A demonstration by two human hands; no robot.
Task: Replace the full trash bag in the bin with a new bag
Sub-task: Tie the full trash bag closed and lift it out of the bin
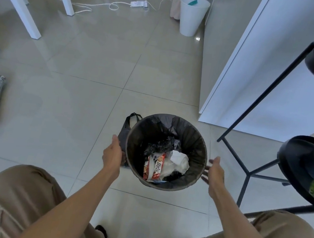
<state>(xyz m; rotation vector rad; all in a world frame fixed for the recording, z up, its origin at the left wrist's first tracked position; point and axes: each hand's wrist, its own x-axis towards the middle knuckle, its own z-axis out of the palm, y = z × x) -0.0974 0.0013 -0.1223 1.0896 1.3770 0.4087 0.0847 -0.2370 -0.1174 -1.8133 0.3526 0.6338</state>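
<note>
Your knees, in tan trousers [19,200], frame the bottom of the view, which suggests you are crouched or seated low so both arms can reach the bin [163,185] on the floor tiles [85,108] straight ahead. Your left hand [114,154] sits flat beside the bin's left rim, touching or nearly so; I cannot tell which. Your right hand [215,172] is just off the right rim with the fingers spread. Neither grip has closed on anything: both are wide and empty, set opposite each other as if to steady the bin or catch the liner's edge from two sides.

Inside, the black trash bag [186,135] lines the wall and is folded over the rim, which is what keeps it up. Rubbish lies in the bottom: a red-and-white packet [157,166], crumpled white plastic [178,161] and some dark scrunched film. Just behind the bin, on the left, a dark bag with handles [128,129] rests against it, likely the replacement kept within reach.

By my reading, the full bag is not yet lifted. Next, peel the folded edge off the rim and gather it.
</note>
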